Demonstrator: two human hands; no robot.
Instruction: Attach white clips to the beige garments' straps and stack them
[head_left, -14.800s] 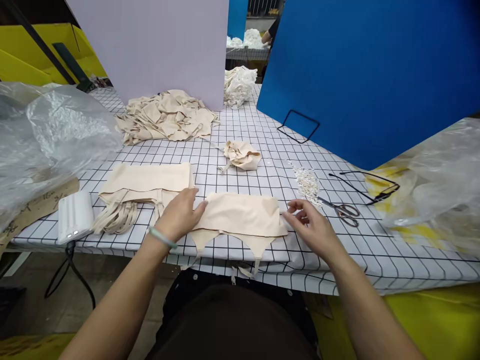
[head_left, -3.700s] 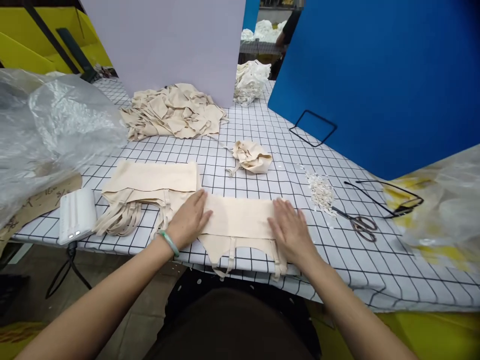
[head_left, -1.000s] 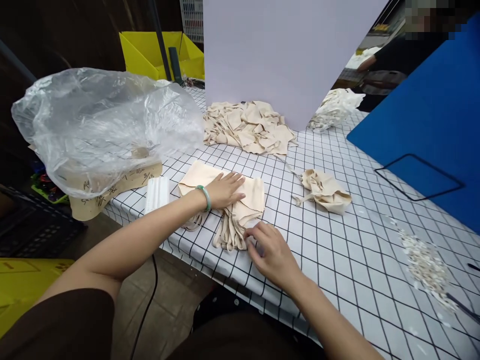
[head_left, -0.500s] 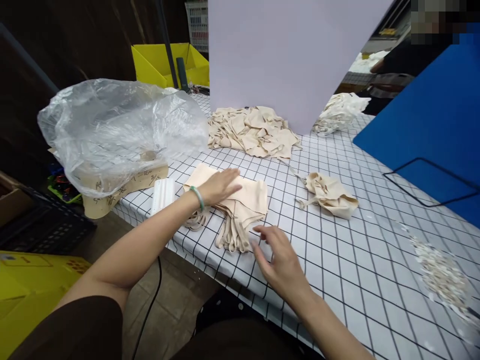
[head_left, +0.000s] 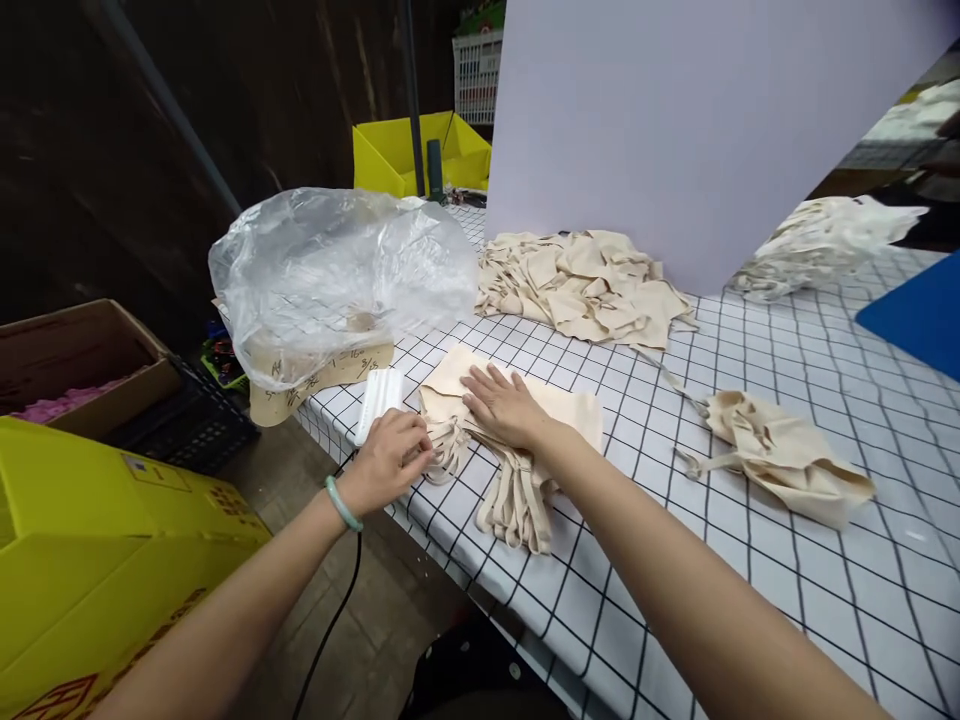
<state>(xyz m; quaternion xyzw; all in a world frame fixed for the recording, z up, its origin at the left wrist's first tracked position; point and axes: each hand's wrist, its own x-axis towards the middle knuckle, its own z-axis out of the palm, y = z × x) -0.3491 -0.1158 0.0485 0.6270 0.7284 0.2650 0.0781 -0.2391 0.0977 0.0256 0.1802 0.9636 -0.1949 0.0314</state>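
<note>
A stack of beige cloth pieces (head_left: 574,408) with thin looped straps (head_left: 517,512) lies near the front edge of the checked table. My right hand (head_left: 506,408) rests flat on the stack, fingers spread. Beside its left edge, my left hand (head_left: 391,458), with a pale green bangle on the wrist, has its fingers curled in. Its fingertips are close to a second bunch of straps (head_left: 450,452); whether they grip any is hidden. Just behind that hand is a white ridged block (head_left: 381,392).
Behind the stack lies a heap of beige cloth (head_left: 585,285) against a pale purple board (head_left: 637,120). A crumpled beige cloth piece (head_left: 787,450) is to the right. A clear plastic bag (head_left: 330,270) sits at the left, above a yellow box (head_left: 127,550) on the floor side.
My right hand has moved from the bare table onto the stack. My left hand has come off the cloth to the stack's left edge, its fingers now curled. The view has turned left.
</note>
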